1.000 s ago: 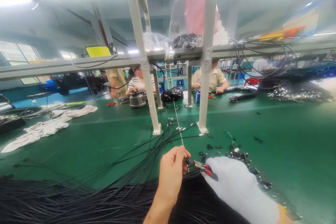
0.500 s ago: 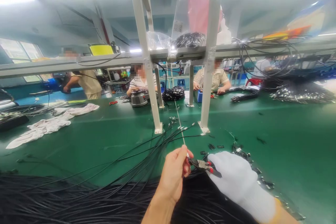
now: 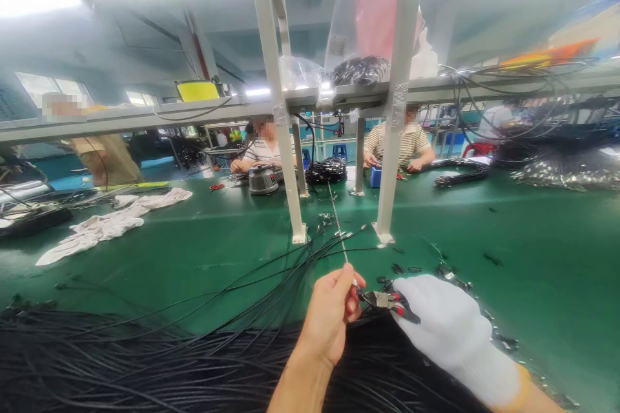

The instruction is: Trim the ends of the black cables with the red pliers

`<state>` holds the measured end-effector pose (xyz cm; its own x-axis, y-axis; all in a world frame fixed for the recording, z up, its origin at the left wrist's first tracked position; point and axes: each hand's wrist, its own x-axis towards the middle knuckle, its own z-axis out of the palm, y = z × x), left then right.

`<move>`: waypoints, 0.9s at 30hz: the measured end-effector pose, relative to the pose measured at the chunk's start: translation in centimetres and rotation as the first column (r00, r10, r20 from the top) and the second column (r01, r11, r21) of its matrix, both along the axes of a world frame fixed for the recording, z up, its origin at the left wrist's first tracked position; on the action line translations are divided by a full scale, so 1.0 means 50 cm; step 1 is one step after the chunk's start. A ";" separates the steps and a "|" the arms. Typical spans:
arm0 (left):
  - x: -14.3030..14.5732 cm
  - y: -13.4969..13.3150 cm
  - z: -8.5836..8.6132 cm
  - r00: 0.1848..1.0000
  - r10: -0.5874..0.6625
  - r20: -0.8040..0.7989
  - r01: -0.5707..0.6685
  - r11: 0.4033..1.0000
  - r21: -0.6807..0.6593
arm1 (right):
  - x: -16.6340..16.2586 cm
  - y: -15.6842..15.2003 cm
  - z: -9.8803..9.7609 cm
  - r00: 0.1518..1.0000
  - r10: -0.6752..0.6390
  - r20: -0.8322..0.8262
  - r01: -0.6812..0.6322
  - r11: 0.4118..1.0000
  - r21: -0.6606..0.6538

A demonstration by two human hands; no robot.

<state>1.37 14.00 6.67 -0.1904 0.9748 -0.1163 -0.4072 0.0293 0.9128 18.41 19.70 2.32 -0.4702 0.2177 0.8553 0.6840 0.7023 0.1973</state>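
Observation:
My bare left hand [image 3: 332, 316] pinches a thin silver wire [image 3: 339, 232] that runs up and away from my fingers over the green table [image 3: 533, 258]. My right hand [image 3: 443, 326], in a white glove, grips small red-handled pliers [image 3: 390, 302] whose jaws point left and meet the wire just beside my left fingertips. A thick bundle of black cables [image 3: 145, 368] lies under both hands along the near edge, with several strands [image 3: 290, 264] fanning out toward the frame posts.
Small black cut pieces [image 3: 450, 271] are scattered right of my hands. Two white frame posts [image 3: 285, 142] stand on the table ahead. White cloths [image 3: 111, 222] lie at left. Two seated people [image 3: 397, 145] work across the table; another person stands at far left.
My view has shifted slightly, so both hands sit a little further right and lower. The hold on wire and pliers is unchanged. The standing person at left has moved further left.

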 end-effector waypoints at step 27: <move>-0.031 0.005 -0.005 1.000 -0.005 0.026 0.002 0.994 0.105 | 0.093 0.063 0.017 0.879 -0.476 -0.027 0.442 0.835 -0.327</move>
<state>-0.16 14.27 6.44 -0.1853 0.9825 -0.0180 -0.4312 -0.0648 0.8999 23.05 22.82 3.17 -0.1646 0.6410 0.7497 0.9470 0.3153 -0.0617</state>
